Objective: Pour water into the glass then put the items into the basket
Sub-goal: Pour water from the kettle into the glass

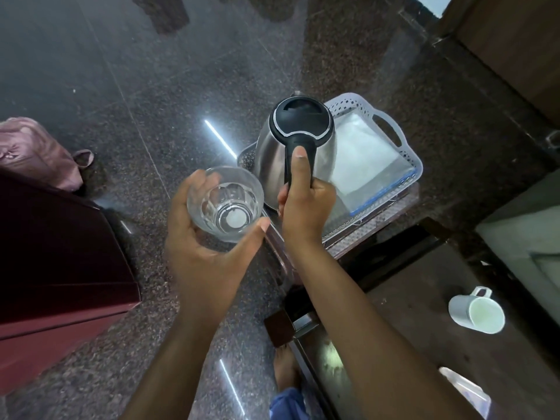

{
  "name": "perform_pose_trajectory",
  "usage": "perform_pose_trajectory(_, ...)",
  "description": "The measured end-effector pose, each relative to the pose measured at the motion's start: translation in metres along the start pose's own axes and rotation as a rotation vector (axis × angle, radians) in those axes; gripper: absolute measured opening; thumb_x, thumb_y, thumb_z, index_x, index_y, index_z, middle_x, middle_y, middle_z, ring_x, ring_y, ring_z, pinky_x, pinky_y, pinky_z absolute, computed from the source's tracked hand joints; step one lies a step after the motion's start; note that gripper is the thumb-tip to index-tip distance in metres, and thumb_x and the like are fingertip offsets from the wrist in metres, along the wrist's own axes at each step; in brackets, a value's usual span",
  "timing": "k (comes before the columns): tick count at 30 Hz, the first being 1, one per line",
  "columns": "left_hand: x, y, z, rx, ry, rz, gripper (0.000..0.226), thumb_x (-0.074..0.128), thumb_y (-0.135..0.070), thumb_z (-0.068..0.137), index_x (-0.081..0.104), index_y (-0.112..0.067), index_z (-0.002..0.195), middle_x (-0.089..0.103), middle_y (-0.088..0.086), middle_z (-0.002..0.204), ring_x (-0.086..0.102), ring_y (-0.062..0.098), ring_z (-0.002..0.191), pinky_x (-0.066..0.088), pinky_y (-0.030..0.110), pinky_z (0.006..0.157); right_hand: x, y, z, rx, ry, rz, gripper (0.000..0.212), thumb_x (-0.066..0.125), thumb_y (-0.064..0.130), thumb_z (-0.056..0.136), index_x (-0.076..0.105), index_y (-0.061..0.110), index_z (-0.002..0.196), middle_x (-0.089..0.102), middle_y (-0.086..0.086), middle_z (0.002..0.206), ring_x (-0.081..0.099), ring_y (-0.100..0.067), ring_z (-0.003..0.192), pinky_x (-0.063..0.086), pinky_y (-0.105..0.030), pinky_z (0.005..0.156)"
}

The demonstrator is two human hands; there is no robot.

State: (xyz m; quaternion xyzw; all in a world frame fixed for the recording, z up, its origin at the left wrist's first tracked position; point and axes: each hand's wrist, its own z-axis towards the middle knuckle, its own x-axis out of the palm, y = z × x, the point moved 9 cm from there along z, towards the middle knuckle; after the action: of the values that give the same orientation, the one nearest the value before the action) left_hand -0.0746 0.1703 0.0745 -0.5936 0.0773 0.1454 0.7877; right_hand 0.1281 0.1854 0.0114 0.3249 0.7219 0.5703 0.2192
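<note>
While the glass (225,204) sits cupped in the left hand (206,244), fingers wrapped around its wall, it looks empty or nearly so (hard to tell through the glare). Just right of it, the right hand (306,204) is closed around the kettle (298,147) handle, thumb along the top; kettle upright, lid on. Basket (391,137) lies behind and right, a folded white cloth (363,159) inside. White mug (475,310) sits well apart, near right. My read: pour not started. Bring the spout over the rim, tip slowly, hold the glass level.
</note>
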Motion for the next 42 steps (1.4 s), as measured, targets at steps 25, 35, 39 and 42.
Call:
perform_pose_trajectory(25, 0.08, -0.15, -0.034, 0.301, 0.305, -0.178, 0.085, 0.098, -0.037, 0.079, 0.058, 0.0, 0.145, 0.069, -0.007, 0.143, 0.072, 0.029, 0.127, 0.06, 0.041, 0.105, -0.243, 0.182, -0.066, -0.208, 0.052, 0.049, 0.074, 0.065, 0.062, 0.087, 0.043, 0.008, 0.041, 0.039, -0.006, 0.036, 0.035, -0.019, 0.032, 0.031, -0.023, 0.04)
perform_pose_trajectory(35, 0.172, -0.202, -0.144, 0.258, 0.491, -0.225, 0.084, 0.099, -0.043, 0.073, 0.061, -0.032, 0.147, 0.072, -0.009, 0.142, 0.072, 0.014, 0.132, 0.063, 0.016, 0.092, -0.413, 0.184, -0.125, -0.242, -0.097, -0.028, 0.072, 0.062, 0.055, 0.09, 0.043, 0.012, 0.036, 0.036, -0.014, 0.033, 0.036, -0.02, 0.03, 0.032, -0.02, 0.043)
perform_pose_trajectory(39, 0.211, -0.215, -0.197, 0.227, 0.582, -0.187, 0.091, 0.098, -0.051, 0.071, 0.061, -0.025, 0.15, 0.071, -0.007, 0.145, 0.071, 0.021, 0.133, 0.068, 0.051, 0.095, -0.485, 0.177, -0.155, -0.233, -0.161, -0.041, 0.074, 0.061, 0.055, 0.092, 0.042, 0.011, 0.035, 0.037, -0.007, 0.031, 0.036, -0.022, 0.031, 0.032, -0.026, 0.044)
perform_pose_trajectory(42, 0.238, -0.224, -0.238, 0.268, 0.647, -0.152, 0.092, 0.096, -0.054, 0.072, 0.06, -0.024, 0.151, 0.072, -0.007, 0.144, 0.07, 0.017, 0.134, 0.062, 0.058, 0.105, -0.539, 0.165, -0.18, -0.203, -0.191, -0.029, 0.075, 0.062, 0.055, 0.093, 0.043, 0.009, 0.036, 0.037, -0.008, 0.032, 0.036, -0.023, 0.031, 0.03, -0.032, 0.043)
